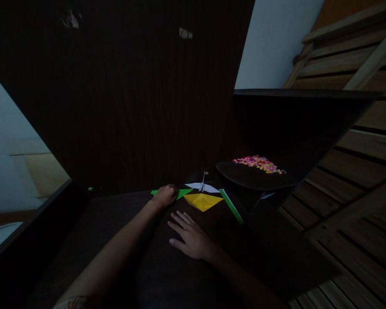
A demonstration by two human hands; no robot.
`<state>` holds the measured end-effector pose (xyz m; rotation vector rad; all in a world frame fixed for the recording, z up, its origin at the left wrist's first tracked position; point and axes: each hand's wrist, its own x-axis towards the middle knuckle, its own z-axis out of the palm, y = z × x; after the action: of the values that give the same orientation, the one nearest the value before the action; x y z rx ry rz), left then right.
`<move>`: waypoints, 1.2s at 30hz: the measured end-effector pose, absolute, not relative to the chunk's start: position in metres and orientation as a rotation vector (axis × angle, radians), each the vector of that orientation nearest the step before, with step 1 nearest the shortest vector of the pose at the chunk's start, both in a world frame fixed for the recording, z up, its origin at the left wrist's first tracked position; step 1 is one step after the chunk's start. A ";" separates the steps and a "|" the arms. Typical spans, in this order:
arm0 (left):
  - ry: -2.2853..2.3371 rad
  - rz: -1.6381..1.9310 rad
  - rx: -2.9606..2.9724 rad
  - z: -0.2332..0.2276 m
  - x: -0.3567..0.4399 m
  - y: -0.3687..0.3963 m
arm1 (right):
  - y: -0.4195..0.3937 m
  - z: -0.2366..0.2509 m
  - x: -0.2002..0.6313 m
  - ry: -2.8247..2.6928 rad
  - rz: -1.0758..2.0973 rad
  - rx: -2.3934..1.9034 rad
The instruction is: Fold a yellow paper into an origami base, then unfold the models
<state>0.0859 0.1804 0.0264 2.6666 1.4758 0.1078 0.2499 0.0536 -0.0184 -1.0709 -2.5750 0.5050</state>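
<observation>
The left hand (165, 195) is extended forward across the dark wooden counter (116, 240). Its fingers are curled down onto the green folded paper piece (183, 193), which lies flat at the far edge of the counter against the dark wooden panel (131, 94). Whether the fingers pinch the paper or only press on it cannot be determined in the low light.

The right hand (189, 238) lies palm down on the counter, fingers spread wide and holding nothing. It is positioned just short of the yellow folded paper boat shape (203, 201) and does not touch it.

The yellow piece sits between the green folded piece and a narrow green-and-white paper strip (231, 207) that runs diagonally toward the right. Directly behind the yellow piece stands a white folded paper crane (202, 186), one point raised upright.

To the right, on a dark round tray (244, 178), lies a heap of small pink and yellow pieces (259, 164); their material cannot be identified. Wooden floor planks (357, 180) occupy the right side of the view.
</observation>
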 end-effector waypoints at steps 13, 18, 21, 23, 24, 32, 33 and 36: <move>1.593 0.316 2.387 0.029 0.053 0.166 | 0.051 -0.010 0.249 -2.550 0.517 -1.058; 1.573 0.608 2.100 0.044 0.028 0.157 | 0.053 -0.013 0.247 -2.515 0.542 -1.096; 1.474 0.780 1.879 0.052 0.016 0.148 | 0.053 -0.012 0.240 -2.425 0.574 -1.139; 1.371 0.865 1.728 0.054 0.010 0.138 | 0.054 -0.010 0.232 -2.288 0.625 -1.145; 1.313 0.893 1.655 0.054 0.007 0.131 | 0.055 -0.009 0.227 -2.196 0.670 -1.136; 1.010 0.922 1.200 0.028 0.001 0.067 | 0.075 -0.010 0.184 -1.488 1.205 -0.953; 0.999 0.918 1.164 0.024 0.001 0.063 | 0.076 -0.011 0.180 -1.485 1.239 -0.942; 0.981 0.906 1.085 0.014 0.002 0.053 | 0.076 -0.015 0.170 -1.501 1.303 -0.914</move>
<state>0.0021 0.0532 0.0142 1.0849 0.9809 0.9057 0.1699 0.0763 -0.0149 -0.9140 -1.5014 1.3030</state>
